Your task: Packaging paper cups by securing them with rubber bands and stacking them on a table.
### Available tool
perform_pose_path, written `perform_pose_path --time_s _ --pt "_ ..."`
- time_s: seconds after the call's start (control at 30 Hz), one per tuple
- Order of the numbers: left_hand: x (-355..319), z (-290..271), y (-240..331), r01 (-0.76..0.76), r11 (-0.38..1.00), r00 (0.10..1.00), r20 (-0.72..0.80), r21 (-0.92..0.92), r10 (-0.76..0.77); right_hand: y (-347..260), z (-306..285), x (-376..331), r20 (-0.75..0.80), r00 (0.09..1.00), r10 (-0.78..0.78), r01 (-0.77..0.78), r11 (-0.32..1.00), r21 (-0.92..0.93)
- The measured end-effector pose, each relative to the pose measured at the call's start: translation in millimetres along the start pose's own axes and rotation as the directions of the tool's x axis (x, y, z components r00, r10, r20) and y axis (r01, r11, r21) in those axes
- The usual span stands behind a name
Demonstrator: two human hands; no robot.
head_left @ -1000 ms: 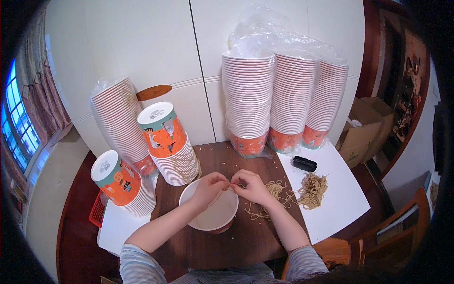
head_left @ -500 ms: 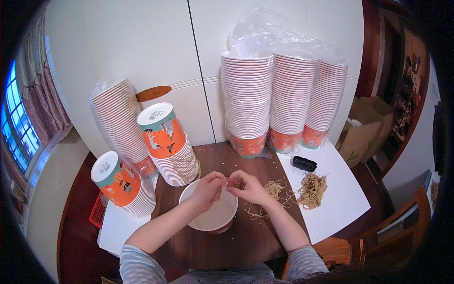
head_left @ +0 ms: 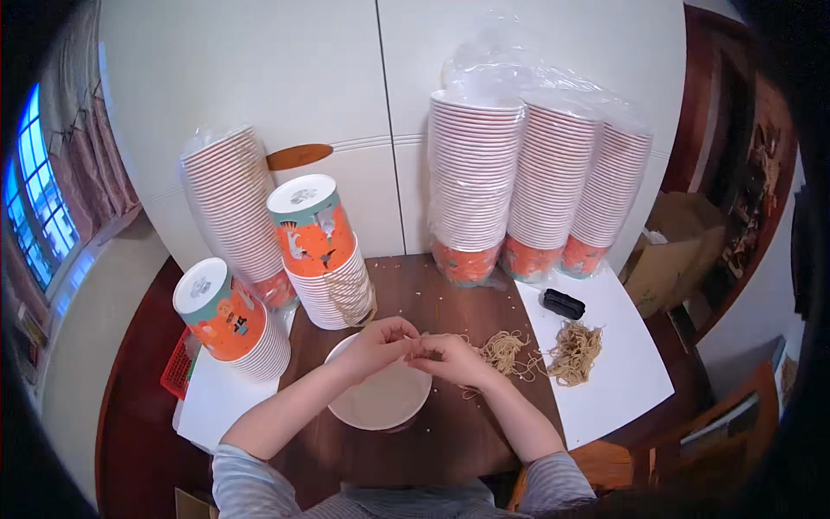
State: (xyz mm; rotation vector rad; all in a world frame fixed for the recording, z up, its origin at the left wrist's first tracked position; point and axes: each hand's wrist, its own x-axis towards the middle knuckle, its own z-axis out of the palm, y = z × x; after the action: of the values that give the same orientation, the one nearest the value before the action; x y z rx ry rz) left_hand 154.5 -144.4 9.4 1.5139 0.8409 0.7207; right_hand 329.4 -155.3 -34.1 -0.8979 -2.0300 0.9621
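My left hand (head_left: 379, 348) and my right hand (head_left: 453, 360) meet fingertip to fingertip over the far right rim of a wide paper bucket (head_left: 380, 403). Both are closed in a pinch. Whatever lies between the fingers is too small to make out. The bucket stands upright on the dark brown tabletop, its pale inside facing up. Right beside my right hand lies a loose heap of tan string (head_left: 503, 352), with a second string heap (head_left: 574, 353) farther right on a white surface.
An upside-down bucket stack (head_left: 316, 246), tan string hanging on it, stands behind the bucket; a shorter stack (head_left: 232, 322) is at left. Plastic-wrapped stacks rise at back left (head_left: 226, 203) and back right (head_left: 475, 186). A black object (head_left: 563, 303) lies near the strings.
The view has shifted, so the stacks appear farther right. My hands remain together over the bucket, their fingers slightly lower and closer to its rim.
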Motion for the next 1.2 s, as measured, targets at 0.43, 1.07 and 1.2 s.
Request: perform_pose_path --time_s 0.43,1.07,1.2 --pt "-73 5 7 -0.242 0.717 0.946 -0.004 0.654 0.323 -2 5 1 0.106 0.976 0.189 -0.211 0.719 0.662" --pt "-24 9 -24 0.311 0.912 0.950 0.105 -0.269 -0.293 4 -30 4 0.145 0.970 0.197 -0.240 0.885 0.398" --pt "-30 8 -15 0.359 0.927 0.930 0.129 -0.111 -0.345 1 -43 1 0.339 0.941 0.014 -0.142 0.923 0.357"
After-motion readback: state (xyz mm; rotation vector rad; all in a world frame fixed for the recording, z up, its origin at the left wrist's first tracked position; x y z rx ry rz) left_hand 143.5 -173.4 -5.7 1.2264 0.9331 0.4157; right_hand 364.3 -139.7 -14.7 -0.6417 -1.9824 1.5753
